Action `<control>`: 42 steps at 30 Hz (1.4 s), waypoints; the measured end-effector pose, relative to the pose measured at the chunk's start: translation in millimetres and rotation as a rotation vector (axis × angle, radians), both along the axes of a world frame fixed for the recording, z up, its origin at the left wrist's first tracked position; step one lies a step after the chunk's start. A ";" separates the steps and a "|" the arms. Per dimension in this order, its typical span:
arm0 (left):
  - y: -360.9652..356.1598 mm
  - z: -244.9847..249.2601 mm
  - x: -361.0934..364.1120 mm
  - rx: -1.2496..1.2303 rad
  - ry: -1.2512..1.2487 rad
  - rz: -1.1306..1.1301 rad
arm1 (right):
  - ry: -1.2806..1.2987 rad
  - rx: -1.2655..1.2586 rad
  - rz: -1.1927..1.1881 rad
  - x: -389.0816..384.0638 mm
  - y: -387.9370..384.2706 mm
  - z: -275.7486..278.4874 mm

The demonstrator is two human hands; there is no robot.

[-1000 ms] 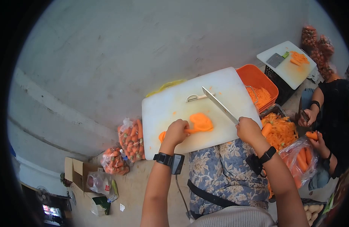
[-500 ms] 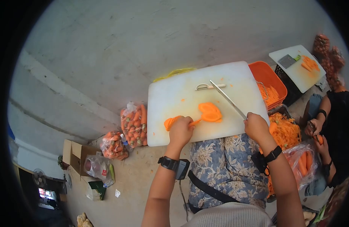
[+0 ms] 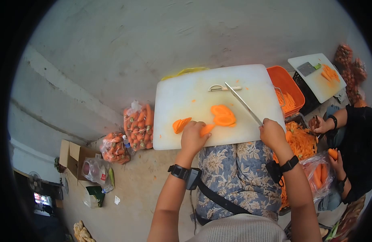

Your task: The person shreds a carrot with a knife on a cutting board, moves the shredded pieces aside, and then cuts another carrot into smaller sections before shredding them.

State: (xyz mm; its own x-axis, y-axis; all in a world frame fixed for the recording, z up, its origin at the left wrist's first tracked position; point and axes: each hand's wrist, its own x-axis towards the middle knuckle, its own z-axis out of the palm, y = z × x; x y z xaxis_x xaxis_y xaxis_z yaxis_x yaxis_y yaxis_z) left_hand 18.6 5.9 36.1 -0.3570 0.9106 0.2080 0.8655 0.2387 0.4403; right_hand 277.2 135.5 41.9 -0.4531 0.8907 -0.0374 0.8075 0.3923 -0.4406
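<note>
On the white cutting board [image 3: 174,101], my left hand [image 3: 194,137] is closed around a carrot slice [image 3: 207,129] near the board's front edge. Other carrot pieces [image 3: 181,125] lie just left of that hand. To its right, overlapping carrot slices [image 3: 223,115] rest flat on the board. My right hand [image 3: 271,132] grips the knife [image 3: 244,105] by its handle, which the fingers hide. The blade points up and left over the board, apart from the slices. Behind the slices lies a white peeler [image 3: 224,88], close to the knife tip.
Bags of carrots [image 3: 138,127] stand left of the board. To the right are an orange bin [image 3: 292,86], a pile of shredded carrot [image 3: 301,141] and a second board [image 3: 321,82]. A co-worker [image 3: 357,141] in dark clothing holds a carrot [image 3: 333,153] at the far right.
My left hand has shifted slightly right, away from the left carrot pieces, and a slice shows more fully beside its fingers. The co-worker's hands have moved apart.
</note>
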 end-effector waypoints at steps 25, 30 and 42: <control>68.2 9.9 20.2 -0.031 0.066 -0.302 | 0.011 0.000 -0.020 0.2 -4.1 0.3; 60.2 13.0 20.4 -0.065 0.060 -0.326 | 0.023 -0.002 -0.016 1.2 -2.3 -0.7; 65.8 20.7 15.6 -0.034 0.067 -0.328 | 0.103 -0.055 -0.038 8.7 0.0 -1.1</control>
State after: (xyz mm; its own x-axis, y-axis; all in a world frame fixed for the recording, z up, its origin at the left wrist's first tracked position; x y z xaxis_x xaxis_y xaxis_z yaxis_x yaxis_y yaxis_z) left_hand 34.3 71.7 56.9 -0.0299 0.9816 0.1884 0.9255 -0.0440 0.3762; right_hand 285.9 135.5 40.7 -0.4228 0.9053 -0.0415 0.7707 0.3351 -0.5420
